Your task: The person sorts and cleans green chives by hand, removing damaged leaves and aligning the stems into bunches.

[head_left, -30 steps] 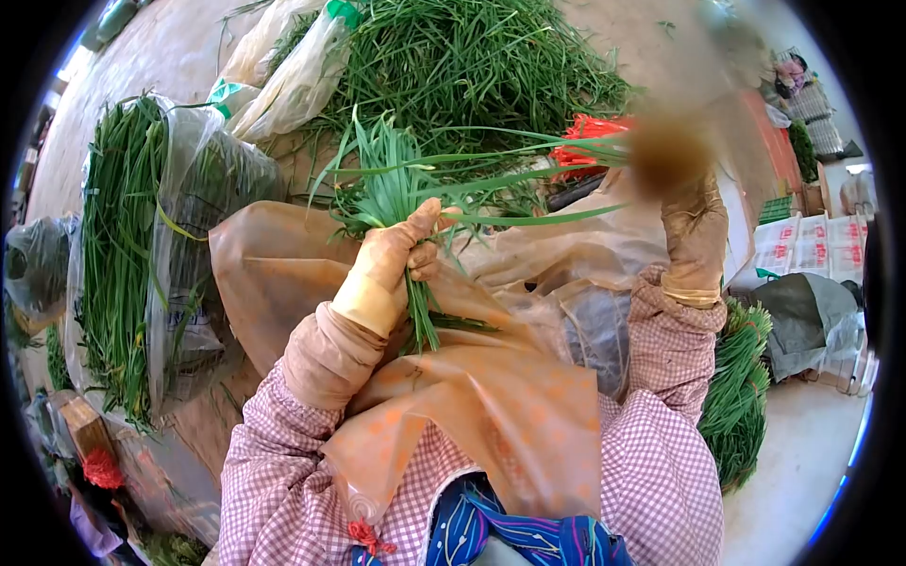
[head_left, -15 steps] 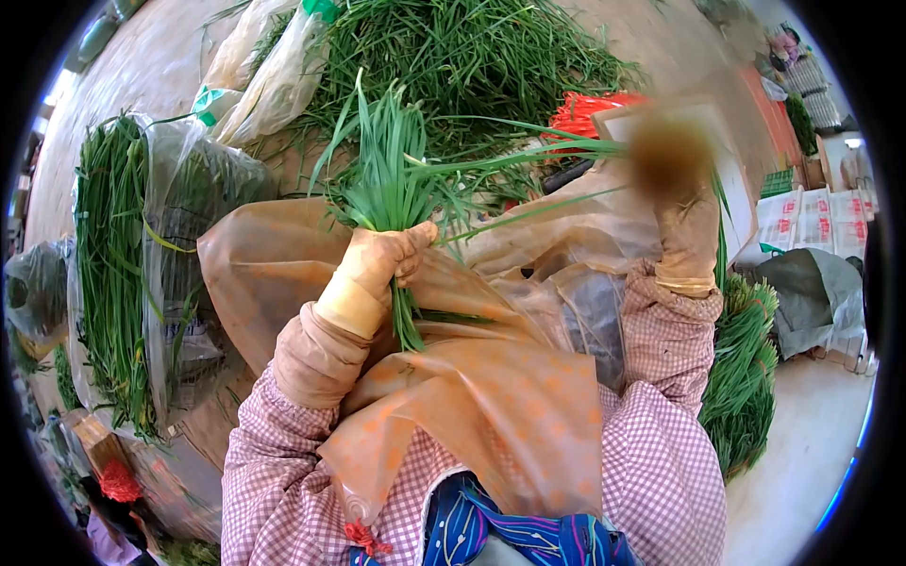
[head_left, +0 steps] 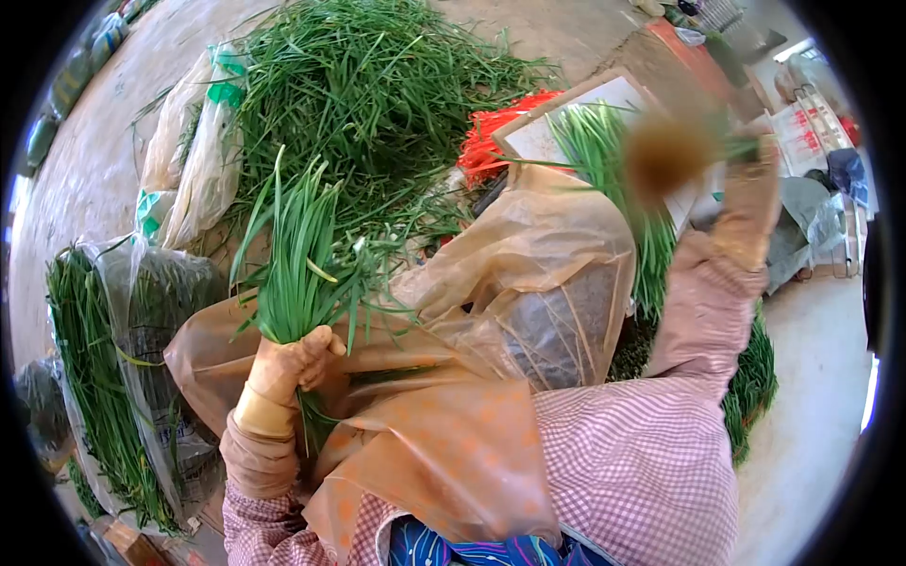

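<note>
My left hand [head_left: 294, 363], gloved, is closed round the lower stalks of a bunch of garlic chives [head_left: 302, 269]. The leaves fan upward and the stalk ends hang below the fist. My right hand [head_left: 750, 189], also gloved, is stretched out to the far right. A brown blurred spot lies over the view beside it, and its fingers do not show clearly. Left of that hand, a bundle of chives [head_left: 651, 269] runs down from a white board [head_left: 595, 104], partly behind the spot. A translucent apron [head_left: 444, 424] covers my lap.
A large heap of loose chives [head_left: 368, 85] lies ahead on the floor. Red ties [head_left: 495, 137] sit beside the board. Plastic bags [head_left: 203, 160] and a wrapped chive bundle [head_left: 109, 377] are on the left. More chives [head_left: 755, 387] lie by my right arm.
My right hand has moved outward to the right, away from the bunch. The long leaves stretched between the hands no longer show. The view has turned right; my left hand keeps its hold.
</note>
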The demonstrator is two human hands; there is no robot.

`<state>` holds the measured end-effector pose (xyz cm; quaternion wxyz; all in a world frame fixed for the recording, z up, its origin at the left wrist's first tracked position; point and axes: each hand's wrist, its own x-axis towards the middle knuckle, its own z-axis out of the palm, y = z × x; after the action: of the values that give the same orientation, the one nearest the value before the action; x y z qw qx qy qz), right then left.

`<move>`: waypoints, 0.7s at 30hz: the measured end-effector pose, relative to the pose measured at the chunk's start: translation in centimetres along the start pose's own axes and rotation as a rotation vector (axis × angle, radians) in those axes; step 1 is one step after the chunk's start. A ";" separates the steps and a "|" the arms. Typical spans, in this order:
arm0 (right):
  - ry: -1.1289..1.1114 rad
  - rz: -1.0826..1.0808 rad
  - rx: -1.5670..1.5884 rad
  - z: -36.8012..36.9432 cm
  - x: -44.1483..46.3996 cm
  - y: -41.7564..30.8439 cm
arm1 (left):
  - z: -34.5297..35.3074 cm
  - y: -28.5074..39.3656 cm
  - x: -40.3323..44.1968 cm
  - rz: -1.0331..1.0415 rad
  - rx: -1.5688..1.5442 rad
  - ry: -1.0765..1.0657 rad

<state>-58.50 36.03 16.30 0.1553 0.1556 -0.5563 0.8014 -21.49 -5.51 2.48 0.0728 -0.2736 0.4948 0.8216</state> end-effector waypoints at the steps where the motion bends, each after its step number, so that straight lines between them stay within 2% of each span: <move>1: -0.097 -0.126 -0.123 -0.9 2.7 -1.6 | 0.6 1.4 -0.8 -0.045 -0.002 0.060; 2: -0.159 -0.176 -0.167 -1.1 4.6 -2.7 | 0.4 1.9 -1.0 -0.044 0.003 0.100; 3: 0.087 -0.265 -0.408 1.4 4.6 -2.6 | -0.2 2.5 -1.3 -0.052 -0.001 0.094; 4: 0.002 -0.265 -0.540 2.2 5.0 -1.8 | -0.9 3.1 -1.4 -0.058 -0.002 0.088; 6: -0.271 -0.349 -1.234 4.4 3.9 0.1 | -1.9 4.6 -1.4 -0.077 0.002 0.096; 7: -0.494 -0.131 -1.001 6.1 1.6 1.6 | -1.9 5.5 -1.3 -0.038 -0.024 0.084; 8: -0.568 -0.242 -0.744 7.9 -1.3 5.0 | -1.7 6.4 -1.2 -0.001 -0.050 0.064; 10: -0.875 0.572 -0.698 17.9 -12.6 1.4 | -0.8 8.6 -0.9 0.089 -0.062 0.054; 11: -1.200 0.935 -0.593 19.9 -14.8 0.8 | -0.7 9.5 -0.8 0.161 -0.125 -0.032; 12: -1.415 0.995 -0.372 20.8 -18.1 3.1 | -0.5 10.3 -0.8 0.232 -0.184 -0.121; 13: -1.534 1.021 -0.025 22.5 -22.3 6.5 | 0.1 10.9 -1.2 0.253 -0.173 -0.114; 14: -1.537 1.100 0.327 24.2 -25.7 9.3 | -0.2 10.9 -1.8 0.260 -0.156 -0.107; 15: -1.454 1.196 0.625 26.1 -27.9 10.7 | -1.0 10.3 -2.8 0.159 -0.026 -0.055; 17: -1.258 1.384 0.943 29.9 -29.0 9.3 | -3.2 8.0 -4.5 -0.053 0.273 0.103; 18: -0.946 1.256 1.069 31.0 -30.3 11.4 | -3.9 6.9 -6.3 -0.088 0.291 0.117; 19: -0.782 1.210 1.122 31.3 -31.0 12.8 | -4.5 5.7 -8.1 -0.123 0.309 0.130; 20: -0.625 1.149 1.169 31.6 -31.8 14.3 | -4.7 4.7 -10.7 -0.082 0.176 0.058; 21: -0.594 1.349 1.284 31.2 -32.0 15.4 | -5.8 2.9 -12.8 -0.113 0.113 0.059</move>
<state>-33.67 -0.84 0.14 -0.5965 0.0549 -0.0030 0.8007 -9.66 -9.97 9.36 0.1199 -0.3207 0.5259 0.7786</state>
